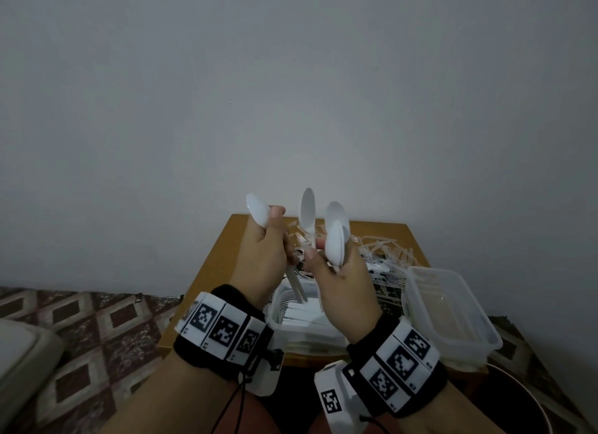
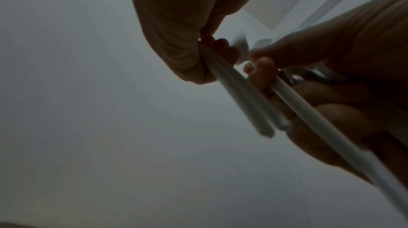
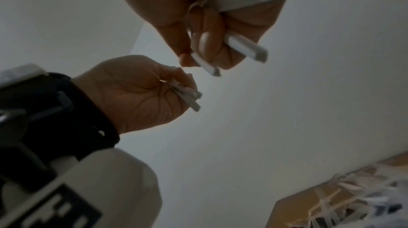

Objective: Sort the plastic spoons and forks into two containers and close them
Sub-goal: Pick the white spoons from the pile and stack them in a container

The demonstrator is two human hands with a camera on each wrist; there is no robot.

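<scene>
The left hand (image 1: 263, 249) curls its fingers tight around white plastic spoons (image 1: 259, 213), and the right hand (image 1: 343, 281) grips more white spoons (image 1: 336, 239), bowls up. Below them sit a clear plastic box of spoons (image 1: 301, 317), an empty clear box (image 1: 453, 317), and loose forks (image 1: 385, 252) on the small wooden table (image 1: 223, 259).

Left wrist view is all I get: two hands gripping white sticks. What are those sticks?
Observer: They are spoons. The head view shows the left hand gripping their handles, bowls up, and the right hand holding several more.
Operator: Where might they go?
Observer: Probably into the near container below the hands, which already holds a row of spoons.
Operator: Any forks?
Observer: Yes, the forks are heaped on the table, and an empty container stands on the right.
</scene>
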